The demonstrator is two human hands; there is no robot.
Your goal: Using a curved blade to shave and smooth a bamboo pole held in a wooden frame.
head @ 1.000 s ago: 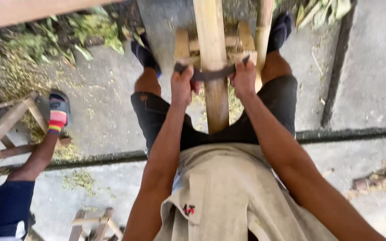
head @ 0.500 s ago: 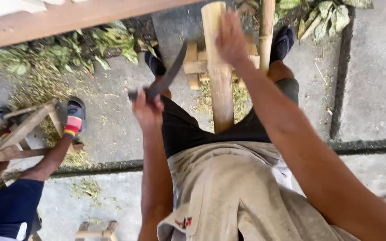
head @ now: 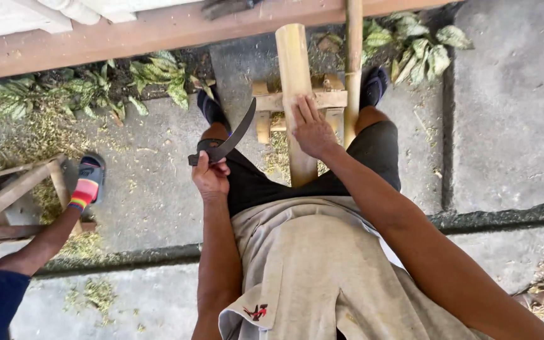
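Note:
A thick pale bamboo pole (head: 295,69) runs away from me between my legs, resting on a low wooden stand (head: 332,99). My right hand (head: 311,129) lies flat on the pole, fingers spread. My left hand (head: 211,175) is closed around the handle of a dark curved knife (head: 233,136), held off the pole to its left with the blade pointing up and away. A thinner bamboo stick (head: 352,69) stands just right of the pole.
Another person's leg with a striped sandal (head: 87,187) and a wooden stool frame (head: 17,192) are at the left. Green leaves (head: 83,91) and shavings litter the concrete. A wooden beam (head: 158,31) crosses the top. A dark curb (head: 505,217) runs at right.
Both hands held the knife across the pole a second ago. My left hand has lifted it off to the left, and my right hand has let go and settled on the pole.

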